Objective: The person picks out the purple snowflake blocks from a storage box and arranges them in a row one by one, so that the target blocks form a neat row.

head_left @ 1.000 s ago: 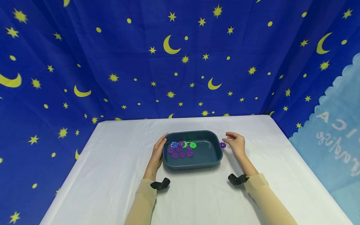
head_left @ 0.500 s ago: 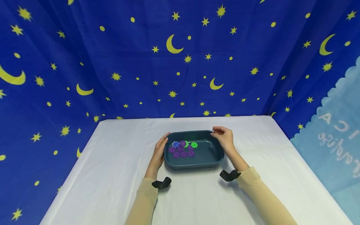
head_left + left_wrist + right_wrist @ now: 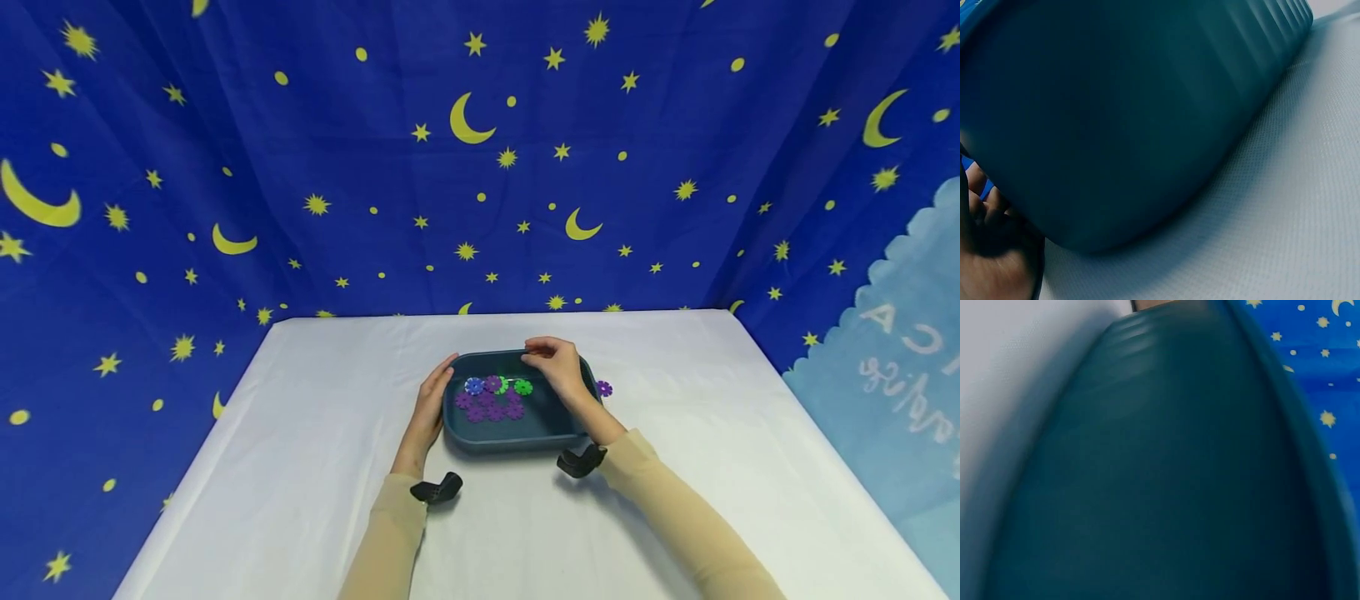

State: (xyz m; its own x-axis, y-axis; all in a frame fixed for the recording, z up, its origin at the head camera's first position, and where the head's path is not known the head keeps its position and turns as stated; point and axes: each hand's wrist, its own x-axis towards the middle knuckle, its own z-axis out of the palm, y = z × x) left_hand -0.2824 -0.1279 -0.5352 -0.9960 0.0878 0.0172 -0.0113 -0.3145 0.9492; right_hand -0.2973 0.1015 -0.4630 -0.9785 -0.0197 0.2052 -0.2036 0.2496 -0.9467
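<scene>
A dark teal plastic basin point(image 3: 491, 445) stands on the table with several small notched discs inside: purple discs point(image 3: 494, 412), a blue disc point(image 3: 474, 386) and green discs point(image 3: 523, 387). At its left end my left hand point(image 3: 426, 410) holds the wall, thumb at the rim; the left wrist view shows bent fingers point(image 3: 994, 200) beside the basin's corner. My right hand point(image 3: 558, 371) hangs over the basin's right half, fingers loosely bent toward the left, and no disc shows between them. One purple disc point(image 3: 604, 388) lies outside, by the right rim. Basin wall point(image 3: 1160, 456) fills the right wrist view.
A white cloth covers the table point(image 3: 360, 375). Behind it hangs a blue curtain point(image 3: 375, 150) with yellow moons and stars, and a light-blue cloth point(image 3: 900, 350) hangs at the right. Black wrist cameras point(image 3: 581, 461) stick out from both wrists.
My right hand has moved left from beside the outside purple disc, across the right rim, to above the basin. My left hand has stayed at the basin's left end.
</scene>
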